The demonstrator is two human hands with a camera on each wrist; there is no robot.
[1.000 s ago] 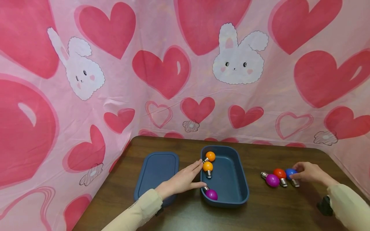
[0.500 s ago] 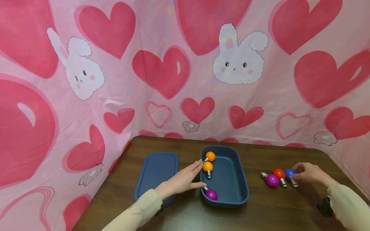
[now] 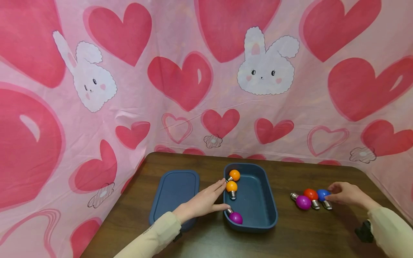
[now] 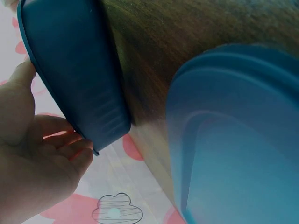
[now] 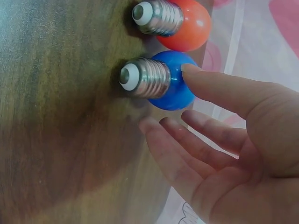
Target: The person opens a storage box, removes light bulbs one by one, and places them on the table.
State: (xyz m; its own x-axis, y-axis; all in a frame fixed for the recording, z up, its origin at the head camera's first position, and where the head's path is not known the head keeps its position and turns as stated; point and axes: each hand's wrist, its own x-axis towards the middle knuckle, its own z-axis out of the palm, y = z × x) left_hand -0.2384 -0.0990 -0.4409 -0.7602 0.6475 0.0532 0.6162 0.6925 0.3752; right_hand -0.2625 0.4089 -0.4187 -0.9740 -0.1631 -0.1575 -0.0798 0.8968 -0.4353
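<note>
Both empty: left hand (image 3: 203,201) spread against the box (image 3: 254,197), right hand (image 3: 347,194) loose, partly hiding a blue bulb (image 3: 322,195)

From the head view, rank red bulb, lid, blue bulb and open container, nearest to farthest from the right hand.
1. Blue bulb, at the right hand.
2. Red bulb, immediately left.
3. Open container, farther left.
4. Lid, leftmost of the four.

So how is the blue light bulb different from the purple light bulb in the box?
The blue light bulb lies on the brown table, the purple light bulb inside the box. In the head picture, the blue one's metal base points down and right, the purple one's up and left. Both have a rounded, shiny globe and a metal base.
</note>
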